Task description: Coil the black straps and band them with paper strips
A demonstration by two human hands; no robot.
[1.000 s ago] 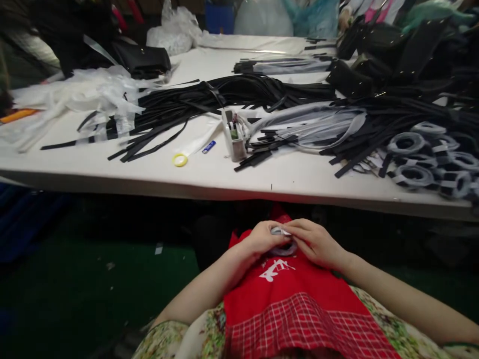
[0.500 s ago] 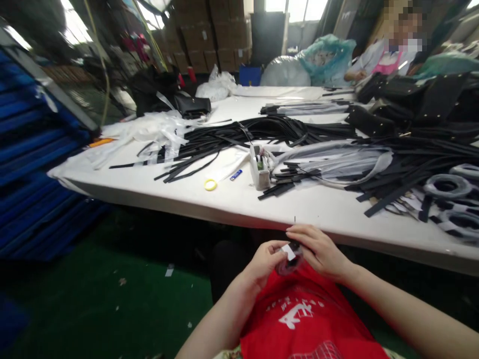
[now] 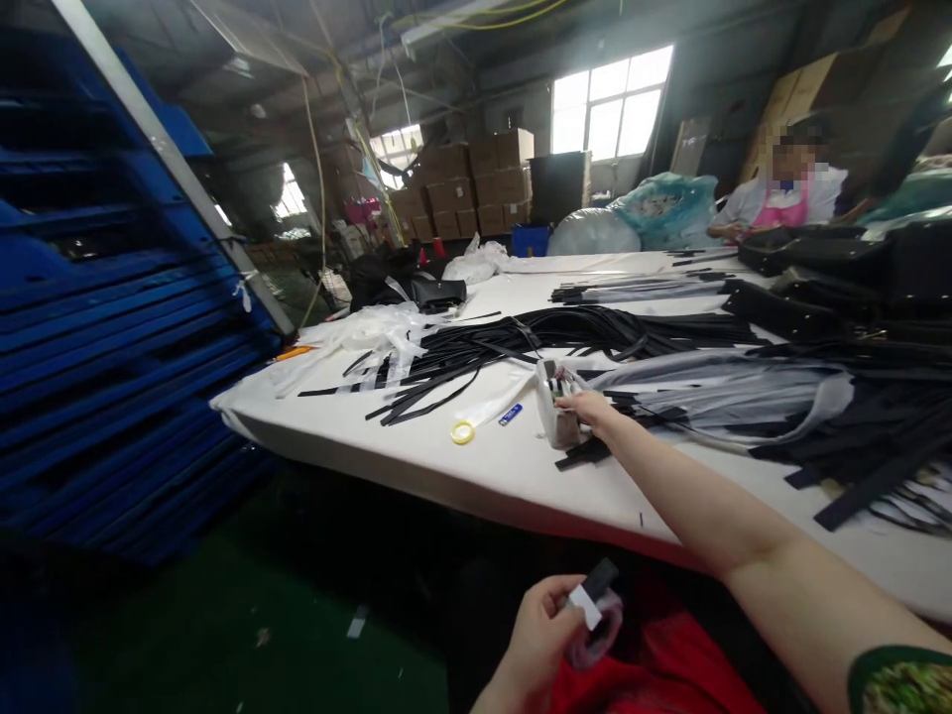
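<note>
My left hand (image 3: pixel 539 630), low in front of my red apron, pinches a rolled-up strap (image 3: pixel 595 640). The roll looks wrapped in clear film, with a black end (image 3: pixel 601 577) sticking up and a white label (image 3: pixel 584 606) by my thumb. My right hand (image 3: pixel 591 409) is stretched out over the table at a small open container (image 3: pixel 548 405) with small things in it. Its fingertips reach into the container and are partly hidden, so I cannot see whether they grip anything.
On the white table (image 3: pixel 446 486) lie a yellow ring (image 3: pixel 462 432), a blue tube-like item (image 3: pixel 510 415) and piles of black straps (image 3: pixel 513 337). Black bags (image 3: pixel 803 297) are heaped at right. Blue pallets (image 3: pixel 134 397) stand at left. A co-worker (image 3: pixel 784 203) sits across the table.
My right hand has left the roll and reached forward to the small container. My left hand keeps the roll, now held lower in view. The view has tilted up.
</note>
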